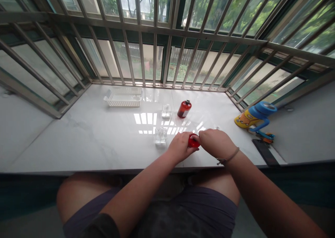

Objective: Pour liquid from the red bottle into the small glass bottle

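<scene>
My left hand (180, 146) is wrapped around a red see-through bottle (193, 141) close to the front edge of the white counter. Its open-looking top faces up toward me. My right hand (216, 142), with a band on the wrist, is closed, and its thumb side meets the bottle's right rim. Whatever its fingers grip is hidden. A second red bottle (184, 109), with a black top and a pale label, stands farther back. To the left of my hands are two clear objects, a nearer one (160, 137) and a farther one (166, 110); their kind is unclear.
A white perforated basket (123, 98) sits at the back left. On the right are a blue and yellow drinking bottle (255, 115), a small orange and blue item (266, 137) and a flat black object (265, 152). Metal window bars (154, 56) border the white counter (78, 140).
</scene>
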Tool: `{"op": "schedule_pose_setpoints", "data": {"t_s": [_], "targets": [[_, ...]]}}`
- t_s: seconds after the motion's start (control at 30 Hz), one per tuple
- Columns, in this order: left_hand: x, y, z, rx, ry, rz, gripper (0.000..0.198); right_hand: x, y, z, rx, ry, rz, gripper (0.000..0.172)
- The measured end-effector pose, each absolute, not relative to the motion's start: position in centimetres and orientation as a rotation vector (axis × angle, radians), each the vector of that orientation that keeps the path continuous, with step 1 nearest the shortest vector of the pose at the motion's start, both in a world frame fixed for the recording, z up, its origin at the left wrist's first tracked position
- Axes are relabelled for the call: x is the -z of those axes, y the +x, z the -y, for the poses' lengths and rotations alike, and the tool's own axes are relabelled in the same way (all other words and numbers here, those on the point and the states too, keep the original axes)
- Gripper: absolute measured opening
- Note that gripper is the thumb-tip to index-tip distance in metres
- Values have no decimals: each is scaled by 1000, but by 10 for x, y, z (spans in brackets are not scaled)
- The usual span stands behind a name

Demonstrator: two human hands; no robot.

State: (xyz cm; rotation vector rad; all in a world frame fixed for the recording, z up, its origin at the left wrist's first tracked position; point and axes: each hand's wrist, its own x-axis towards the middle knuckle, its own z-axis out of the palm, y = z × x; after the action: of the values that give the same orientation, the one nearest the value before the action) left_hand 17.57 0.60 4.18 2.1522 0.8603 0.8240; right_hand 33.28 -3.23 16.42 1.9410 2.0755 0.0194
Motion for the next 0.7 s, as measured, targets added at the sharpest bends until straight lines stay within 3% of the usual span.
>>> {"op": "schedule_pose_setpoints", "data": {"t_s": [0.17,0.3,0.43,0.7], "targets": [[-43,174,-5,-837,2144,-852,69,-165,331,30,41,1892,-2185,26],[-44,173,-5,-844,2134,-856,68,-164,332,30,10,1936,-2088,40],[-45,172,-5,-834,2118,-841,69,-158,336,31,46,1844,-2254,12],[-43,174,-1,-849,2095,-848,70,-148,337,29,43,1851,-2219,17]]}}
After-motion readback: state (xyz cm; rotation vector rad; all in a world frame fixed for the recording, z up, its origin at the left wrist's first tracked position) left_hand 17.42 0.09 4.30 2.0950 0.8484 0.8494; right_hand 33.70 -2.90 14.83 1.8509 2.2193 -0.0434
